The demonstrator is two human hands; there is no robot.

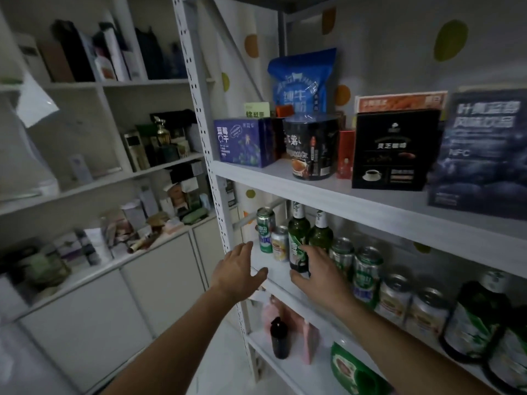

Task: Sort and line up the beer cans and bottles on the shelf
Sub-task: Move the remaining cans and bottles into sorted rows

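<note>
The middle shelf board [278, 273] holds mixed beer. At its left end stand a tall green can [265, 229] and a short silver can [280, 243]. Two green glass bottles follow, one in front [298, 238] and one behind [322, 233]. Further right are two green cans [368, 269], two silver cans [395, 299] and big green bottles [476, 317]. My right hand [319, 276] curls around the base of the front bottle, fingers touching it. My left hand [238, 273] hovers open at the shelf's left edge, holding nothing.
The white perforated upright [212, 155] stands just left of my left hand. The shelf above carries boxes, a black tub [312, 148] and a blue bag. Below sit a dark bottle [279, 337] and pink packs. A white cabinet with cluttered shelves fills the left.
</note>
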